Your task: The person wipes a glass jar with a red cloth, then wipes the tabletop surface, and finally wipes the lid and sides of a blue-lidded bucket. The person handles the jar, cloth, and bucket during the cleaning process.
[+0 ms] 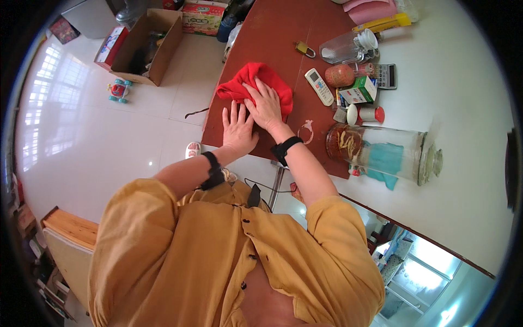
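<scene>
A crumpled red cloth (253, 73) lies on a reddish-brown table top (282, 28). My right hand (264, 104) rests palm down on the cloth, fingers slightly spread. Just to its left, my left hand (238, 128) lies flat on the table with its fingertips by the cloth's lower edge; it grips nothing. Right of the cloth are a white remote control (319, 87) and, higher up, a brass padlock (304, 49). A pale ring-shaped piece or mark (306, 131) shows on the table beside my right wrist.
Along the wall stand a glass jug (341, 47), a green-and-white box (358, 90), a calculator (387, 76) and a large glass jar (380, 151) with dark contents. An open cardboard box (147, 47) and a wheeled toy (119, 90) are on the tiled floor at left.
</scene>
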`<state>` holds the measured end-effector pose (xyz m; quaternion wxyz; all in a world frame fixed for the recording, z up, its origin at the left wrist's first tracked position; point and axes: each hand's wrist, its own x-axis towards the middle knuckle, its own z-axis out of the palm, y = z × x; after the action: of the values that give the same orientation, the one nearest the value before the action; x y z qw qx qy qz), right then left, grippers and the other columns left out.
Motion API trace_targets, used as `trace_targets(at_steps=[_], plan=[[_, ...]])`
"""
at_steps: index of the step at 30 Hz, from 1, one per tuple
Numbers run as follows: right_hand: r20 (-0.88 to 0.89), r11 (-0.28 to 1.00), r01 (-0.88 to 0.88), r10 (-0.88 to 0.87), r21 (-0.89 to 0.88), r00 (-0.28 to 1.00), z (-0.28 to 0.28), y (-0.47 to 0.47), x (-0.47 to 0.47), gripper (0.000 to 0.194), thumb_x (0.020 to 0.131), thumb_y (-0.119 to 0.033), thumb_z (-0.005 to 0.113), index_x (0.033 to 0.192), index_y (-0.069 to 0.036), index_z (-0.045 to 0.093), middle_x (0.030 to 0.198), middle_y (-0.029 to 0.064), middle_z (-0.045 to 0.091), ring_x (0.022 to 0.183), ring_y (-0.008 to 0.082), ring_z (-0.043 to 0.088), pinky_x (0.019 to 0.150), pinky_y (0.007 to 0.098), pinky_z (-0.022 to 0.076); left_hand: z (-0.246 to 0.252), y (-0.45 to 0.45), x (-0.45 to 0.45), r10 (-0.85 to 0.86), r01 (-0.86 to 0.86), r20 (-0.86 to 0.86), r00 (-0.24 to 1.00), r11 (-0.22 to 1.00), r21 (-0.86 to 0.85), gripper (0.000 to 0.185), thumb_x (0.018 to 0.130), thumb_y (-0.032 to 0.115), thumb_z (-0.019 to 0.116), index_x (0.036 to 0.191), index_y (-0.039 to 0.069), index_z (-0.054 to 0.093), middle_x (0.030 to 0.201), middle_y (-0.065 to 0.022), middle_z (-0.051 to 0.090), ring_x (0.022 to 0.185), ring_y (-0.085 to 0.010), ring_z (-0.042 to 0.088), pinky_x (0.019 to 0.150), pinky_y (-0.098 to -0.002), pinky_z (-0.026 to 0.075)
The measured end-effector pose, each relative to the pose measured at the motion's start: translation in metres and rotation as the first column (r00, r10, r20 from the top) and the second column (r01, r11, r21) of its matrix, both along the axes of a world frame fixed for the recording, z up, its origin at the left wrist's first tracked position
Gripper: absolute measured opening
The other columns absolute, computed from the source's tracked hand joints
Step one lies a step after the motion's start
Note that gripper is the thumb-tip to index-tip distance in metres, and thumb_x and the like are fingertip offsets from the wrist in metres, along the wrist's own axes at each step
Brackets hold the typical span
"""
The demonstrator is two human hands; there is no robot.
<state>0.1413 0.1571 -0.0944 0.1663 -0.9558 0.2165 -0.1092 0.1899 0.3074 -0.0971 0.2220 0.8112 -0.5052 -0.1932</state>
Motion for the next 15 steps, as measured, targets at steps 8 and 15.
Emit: trace_targets(at_steps=[8, 15], plan=[[-0.074, 0.975, 0.075, -0.092, -0.211, 0.993, -0.003, 0.056, 0.012, 0.06, 0.096, -0.034, 0.059, 0.153, -0.022, 0.046, 0.161, 0.0172, 0.035, 0.141, 0.0392, 0.041, 0.114, 0.0586, 0.0333, 0.041, 0.028, 0.106, -0.04, 0.001, -0.476, 0.878, 0.997, -0.082, 0.018, 0.089, 0.016, 0.066, 0.102, 0.009, 0.074, 0.113, -0.014, 0.068, 0.112, -0.0341, 0.062, 0.092, -0.0425, 0.051], [-0.033, 1.0, 0.022, -0.023, -0.019, 0.999, -0.007, -0.009, 0.072, 0.062, 0.09, -0.025, 0.068, 0.149, -0.016, 0.051, 0.159, 0.02, 0.038, 0.141, 0.0406, 0.042, 0.115, 0.0559, 0.0356, 0.036, -0.045, 0.117, -0.03, -0.031, -0.147, 0.989, 0.916, -0.399, 0.037, 0.095, 0.033, 0.061, 0.128, 0.018, 0.067, 0.145, -0.0133, 0.055, 0.136, -0.0384, 0.047, 0.107, -0.054, 0.041]])
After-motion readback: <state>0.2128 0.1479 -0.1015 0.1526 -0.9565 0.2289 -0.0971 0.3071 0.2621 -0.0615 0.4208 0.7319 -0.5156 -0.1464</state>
